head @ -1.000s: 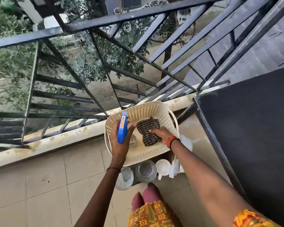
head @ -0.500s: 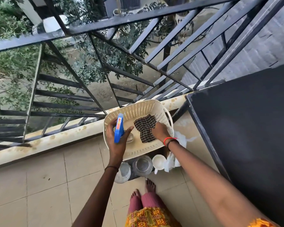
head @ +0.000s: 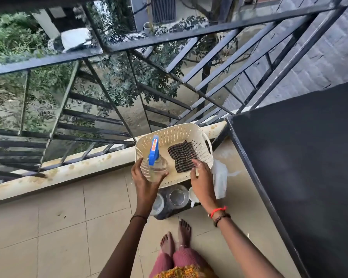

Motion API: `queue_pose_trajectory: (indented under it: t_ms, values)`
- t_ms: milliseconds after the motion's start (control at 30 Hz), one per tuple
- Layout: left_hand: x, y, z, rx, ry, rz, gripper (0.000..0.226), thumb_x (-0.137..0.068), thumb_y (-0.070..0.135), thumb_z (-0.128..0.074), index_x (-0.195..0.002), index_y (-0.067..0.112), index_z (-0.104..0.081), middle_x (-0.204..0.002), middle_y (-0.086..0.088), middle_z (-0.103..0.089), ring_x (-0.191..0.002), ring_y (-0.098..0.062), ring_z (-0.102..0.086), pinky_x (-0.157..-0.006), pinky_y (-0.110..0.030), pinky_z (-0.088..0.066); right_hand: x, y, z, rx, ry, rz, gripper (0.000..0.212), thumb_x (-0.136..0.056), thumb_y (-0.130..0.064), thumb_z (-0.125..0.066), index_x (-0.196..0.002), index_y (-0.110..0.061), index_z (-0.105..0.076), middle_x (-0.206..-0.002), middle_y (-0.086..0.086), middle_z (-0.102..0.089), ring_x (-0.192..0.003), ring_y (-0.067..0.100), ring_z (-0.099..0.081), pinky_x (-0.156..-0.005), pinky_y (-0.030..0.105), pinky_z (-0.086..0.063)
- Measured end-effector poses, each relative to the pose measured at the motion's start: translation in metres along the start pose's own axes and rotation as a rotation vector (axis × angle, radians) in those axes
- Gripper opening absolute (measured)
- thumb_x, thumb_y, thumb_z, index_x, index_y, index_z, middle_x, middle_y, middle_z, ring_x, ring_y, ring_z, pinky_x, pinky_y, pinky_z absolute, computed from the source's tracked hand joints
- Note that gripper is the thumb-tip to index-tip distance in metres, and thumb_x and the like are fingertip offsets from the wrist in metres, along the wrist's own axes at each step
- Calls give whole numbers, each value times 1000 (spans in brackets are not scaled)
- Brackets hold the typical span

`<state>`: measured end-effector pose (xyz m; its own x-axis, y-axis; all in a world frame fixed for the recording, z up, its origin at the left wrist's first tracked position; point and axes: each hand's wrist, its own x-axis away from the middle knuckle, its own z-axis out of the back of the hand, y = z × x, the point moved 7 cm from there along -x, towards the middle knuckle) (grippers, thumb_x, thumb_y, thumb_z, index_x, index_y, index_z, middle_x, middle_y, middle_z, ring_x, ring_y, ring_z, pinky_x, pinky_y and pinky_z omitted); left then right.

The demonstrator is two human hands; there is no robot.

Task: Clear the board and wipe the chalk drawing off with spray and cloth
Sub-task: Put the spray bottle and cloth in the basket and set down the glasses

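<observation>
Cloth (head: 181, 155) under right hand (head: 201, 177) (grip loose); left hand (head: 144, 180) grips spray bottle (head: 155, 167).

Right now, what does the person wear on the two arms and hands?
Both forearms are bare, no sleeves. The left wrist has one thin dark band. The right wrist has a red-orange thread and a dark beaded bracelet. A ring shows on the right hand.

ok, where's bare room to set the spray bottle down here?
Free: basket floor between spray bottle and checked cloth; tiled floor left of the left hand; black board top. Crowded: jars and white bag under the basket, by the right hand.
</observation>
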<state>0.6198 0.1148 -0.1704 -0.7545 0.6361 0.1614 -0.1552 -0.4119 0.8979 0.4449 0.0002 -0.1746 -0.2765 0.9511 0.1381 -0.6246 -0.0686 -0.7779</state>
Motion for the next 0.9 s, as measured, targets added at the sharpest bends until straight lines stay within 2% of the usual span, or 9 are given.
queue_pose_trajectory:
  t_ms: [100, 167, 233, 333, 467, 567, 667, 800, 900]
  values:
    - [14, -4, 14, -24, 41, -43, 75, -74, 27, -82, -135, 10, -43, -135, -7, -43, -124, -8, -38, -106, -21, -31, 32, 4, 3, 10, 73, 60, 30, -87, -4, -48, -116, -1, -57, -114, 13, -60, -112, 25, -54, -99, 17, -32]
    - [29, -19, 26, -14, 75, -7, 63, -84, 31, -72, -136, 15, -42, -137, -3, -42, -128, -11, -39, -109, -27, -31, 56, 11, -7, 39, 23, 48, 33, -90, -15, -50, -119, -1, -54, -117, 12, -58, -114, 25, -53, -101, 15, -29]
    - [42, -36, 32, -34, 113, 61, 53, -92, 30, -63, -138, 16, -41, -139, -4, -40, -132, -18, -37, -112, -36, -31, 70, 23, -19, 102, -28, 30, 49, -87, -34, -51, -123, -1, -51, -121, 13, -54, -117, 27, -51, -102, 19, -30]
    - [57, -69, 37, -94, 124, 212, 46, -95, 25, -58, -136, 10, -42, -138, -13, -39, -132, -29, -37, -112, -45, -32, 80, 42, -44, 215, -191, -67, 83, -78, -43, -68, -140, -2, -33, -141, 16, -38, -132, 27, -35, -109, 25, -24]
    - [66, -116, 27, -195, -69, 428, 52, -95, 24, -58, -137, -3, -41, -137, -25, -40, -128, -38, -41, -110, -45, -33, 83, 56, -66, 348, -309, -69, 109, -68, -47, -76, -147, -5, -13, -148, 15, -25, -138, 26, -24, -112, 28, -21]
    - [64, -139, 15, -249, -198, 478, 50, -95, 25, -59, -133, -4, -47, -128, -27, -50, -115, -41, -54, -101, -43, -43, 80, 55, -74, 435, -344, 32, 108, -70, -46, -75, -146, 0, -13, -149, 17, -23, -139, 27, -22, -114, 30, -18]
    - [57, -169, 5, -301, -261, 502, 38, -94, 28, -59, -122, 1, -57, -107, -26, -67, -98, -42, -64, -87, -42, -51, 75, 58, -84, 501, -354, 96, 107, -69, -47, -75, -144, 2, -18, -149, 18, -26, -138, 29, -24, -115, 33, -20]
    - [54, -168, 3, -174, -275, 505, 13, -97, 21, -51, -104, 10, -54, -82, -23, -66, -63, -37, -64, -68, -50, -59, 71, 61, -92, 546, -324, 128, 103, -61, -46, -80, -137, 5, -33, -139, 22, -39, -129, 34, -38, -109, 36, -32]
    - [48, -168, 2, -198, -299, 486, 20, -95, 16, -46, -97, 2, -60, -74, -26, -66, -59, -38, -65, -66, -50, -60, 67, 59, -93, 547, -290, 149, 101, -58, -43, -82, -134, 7, -37, -133, 22, -44, -123, 34, -43, -107, 36, -34]
